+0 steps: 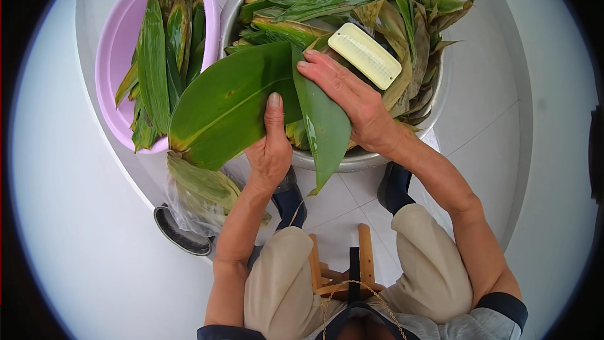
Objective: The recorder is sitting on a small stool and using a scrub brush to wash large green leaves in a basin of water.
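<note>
A broad green leaf [226, 104], wet and probably bamboo, is spread over the front of a metal basin. My left hand [269, 151] grips its lower edge, thumb on top and fingers hidden underneath. The tip end [321, 123] is folded over and hangs down toward me. On that fold lies my right hand [351, 97], fingers stretched along it and thumb out of sight. Just beyond the right hand a cream scrubbing brush [365, 55] rests back-up on the leaves in the basin, its bristles hidden.
The metal basin [325, 163] holds many wet leaves [325, 0], with browned ends at its right. Left of it, a pink plastic tub [113, 56] contains more leaves. Below the tub are a clear plastic bag [188, 203] with pale leaves and a dark oval object [181, 231]. A wooden stool [365, 255] is under me.
</note>
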The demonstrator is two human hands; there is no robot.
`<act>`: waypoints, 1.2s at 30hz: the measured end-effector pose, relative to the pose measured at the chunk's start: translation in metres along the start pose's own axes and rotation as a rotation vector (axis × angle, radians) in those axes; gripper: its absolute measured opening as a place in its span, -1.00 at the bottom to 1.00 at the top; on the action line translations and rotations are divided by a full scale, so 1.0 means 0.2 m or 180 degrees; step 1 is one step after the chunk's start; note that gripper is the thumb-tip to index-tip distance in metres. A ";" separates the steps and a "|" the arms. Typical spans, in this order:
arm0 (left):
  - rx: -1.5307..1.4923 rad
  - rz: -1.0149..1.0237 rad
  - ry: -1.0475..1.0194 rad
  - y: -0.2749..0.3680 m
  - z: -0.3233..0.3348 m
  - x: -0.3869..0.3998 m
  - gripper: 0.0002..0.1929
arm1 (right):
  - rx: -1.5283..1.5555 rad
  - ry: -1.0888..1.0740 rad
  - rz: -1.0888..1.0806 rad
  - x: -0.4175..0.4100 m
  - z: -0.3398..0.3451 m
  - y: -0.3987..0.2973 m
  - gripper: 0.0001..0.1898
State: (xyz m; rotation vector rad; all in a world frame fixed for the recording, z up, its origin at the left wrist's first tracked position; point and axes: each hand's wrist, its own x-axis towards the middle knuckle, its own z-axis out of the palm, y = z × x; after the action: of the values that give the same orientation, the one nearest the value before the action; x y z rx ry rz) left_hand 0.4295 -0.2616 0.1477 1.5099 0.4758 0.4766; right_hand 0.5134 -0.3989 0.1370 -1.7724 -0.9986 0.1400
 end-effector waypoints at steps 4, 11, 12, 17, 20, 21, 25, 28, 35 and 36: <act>0.0586 0.0054 -0.0290 0.01 -0.05 -0.01 -0.73 | -0.0253 -0.0135 -0.0084 -0.01 0.03 0.01 -0.41; 0.1288 0.0008 -0.0947 0.02 -0.10 -0.01 -0.65 | -0.1003 -0.0407 -0.0489 0.00 0.00 0.02 -0.54; 0.1296 0.0007 -0.0950 0.02 -0.11 0.00 -0.65 | -0.1080 -0.0441 -0.0558 0.01 -0.01 0.02 -0.54; 0.1298 0.1326 -0.1317 0.02 -0.09 0.05 -0.58 | -0.1284 -0.0520 -0.0787 0.01 -0.01 0.04 -0.56; 0.1246 0.1767 -0.1562 -0.07 -0.13 0.07 -0.55 | -0.1447 -0.0591 -0.0901 0.02 -0.02 0.02 -0.57; 0.1245 0.1764 -0.1564 -0.06 -0.13 0.07 -0.55 | -0.1601 -0.0633 -0.0960 0.01 -0.03 0.02 -0.58; 0.1649 0.1947 -0.1837 -0.02 -0.13 0.08 -0.52 | -0.1630 -0.0596 -0.1037 0.00 -0.03 0.04 -0.63; 0.1848 0.2042 -0.1960 0.01 -0.13 0.08 -0.50 | -0.1468 -0.0557 -0.1085 -0.01 -0.04 0.05 -0.66; 0.2042 0.2268 -0.2121 0.02 -0.12 0.07 -0.45 | -0.0580 -0.0115 -0.1040 -0.06 -0.01 0.08 -0.67; 0.2039 0.2262 -0.2110 0.02 -0.12 0.07 -0.45 | -0.0416 -0.0050 -0.0991 -0.06 -0.01 0.07 -0.67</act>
State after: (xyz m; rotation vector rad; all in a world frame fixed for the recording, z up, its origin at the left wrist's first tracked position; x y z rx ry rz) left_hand 0.4265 -0.2345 0.1522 2.3320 -0.5071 0.3356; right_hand 0.5145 -0.4104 0.1215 -1.7096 -1.3057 -0.1097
